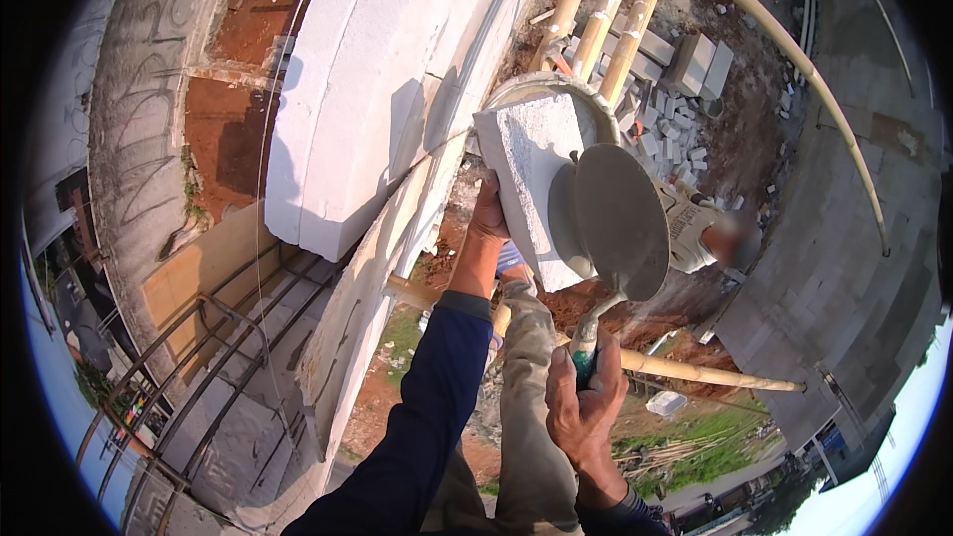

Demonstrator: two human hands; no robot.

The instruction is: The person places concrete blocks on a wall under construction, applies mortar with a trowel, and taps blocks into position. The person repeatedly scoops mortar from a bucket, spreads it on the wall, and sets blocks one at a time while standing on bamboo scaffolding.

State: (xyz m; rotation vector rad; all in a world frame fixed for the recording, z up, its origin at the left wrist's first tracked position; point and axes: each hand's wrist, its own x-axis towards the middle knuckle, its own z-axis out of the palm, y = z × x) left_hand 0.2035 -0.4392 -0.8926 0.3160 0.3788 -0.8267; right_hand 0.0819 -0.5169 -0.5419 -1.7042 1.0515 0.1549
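My left hand (pixel 487 210) grips the lower left edge of a white lightweight concrete block (pixel 518 174), which is held up and tilted. My right hand (pixel 586 407) is wrapped round the green handle of a round-bladed trowel (pixel 625 223). The grey blade lies against or just in front of the block's right face. Grey wet mortar (pixel 565 213) covers part of that face beside the blade. Behind the block is a round bucket (pixel 603 107), largely hidden by it.
A white block wall (pixel 367 69) runs along my left, with rebar (pixel 213 367) beyond it. Bamboo poles (pixel 620 20) stand at the top and another (pixel 710 370) crosses below. Far down, a person (pixel 685 228) is near broken blocks (pixel 670 129) on the ground.
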